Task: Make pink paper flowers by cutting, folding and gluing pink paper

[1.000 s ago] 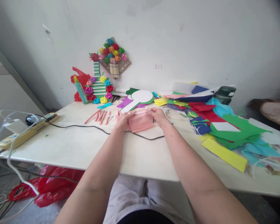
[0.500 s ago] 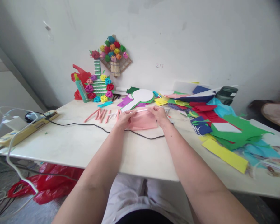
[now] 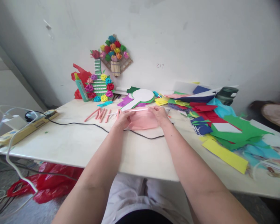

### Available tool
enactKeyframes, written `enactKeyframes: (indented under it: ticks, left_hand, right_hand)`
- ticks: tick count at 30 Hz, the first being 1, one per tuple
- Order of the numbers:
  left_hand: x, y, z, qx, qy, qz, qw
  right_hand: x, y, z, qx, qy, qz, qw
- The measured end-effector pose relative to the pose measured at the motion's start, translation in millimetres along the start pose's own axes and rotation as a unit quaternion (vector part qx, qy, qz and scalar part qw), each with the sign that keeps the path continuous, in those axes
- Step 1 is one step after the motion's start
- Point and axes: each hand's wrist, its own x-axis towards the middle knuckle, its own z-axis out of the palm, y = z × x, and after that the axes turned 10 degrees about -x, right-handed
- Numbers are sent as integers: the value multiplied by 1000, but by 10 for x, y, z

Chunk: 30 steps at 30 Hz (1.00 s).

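Note:
A pink paper sheet [image 3: 143, 120] hangs between my two hands over the table, with a white strip [image 3: 139, 109] along its top edge. My left hand [image 3: 124, 119] pinches the left end of the sheet and strip. At the right end, my right hand [image 3: 159, 114] has its fingers closed on the sheet's upper corner. Several rolled pink paper sticks [image 3: 102, 114] lie left of my hands. Just beyond them is a white round-headed cutout [image 3: 142, 95] with a green edge.
A black cable [image 3: 147, 137] crosses the table below the sheet. A power strip [image 3: 28, 127] lies left. Coloured papers [image 3: 235, 133] pile up right. A glue bottle [image 3: 81, 88] and a flower-decorated green craft [image 3: 100, 85] stand at the back.
Both hands keep their hold on the pink sheet, which has shifted only very slightly and tilted a little.

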Motion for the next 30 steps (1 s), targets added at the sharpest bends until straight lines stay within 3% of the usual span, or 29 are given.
enactKeyframes:
  ticks: [12, 21, 30]
  left_hand:
    - [-29, 33, 80, 22, 21, 13, 999]
    - [16, 13, 19, 34, -5, 23, 999]
    - [-7, 19, 62, 35, -2, 32, 999]
  right_hand:
    - [17, 29, -13, -26, 5, -6, 1000]
    - [-32, -33, -18, 53, -42, 33, 997]
    - [-44, -30, -15, 15, -14, 15, 1000]
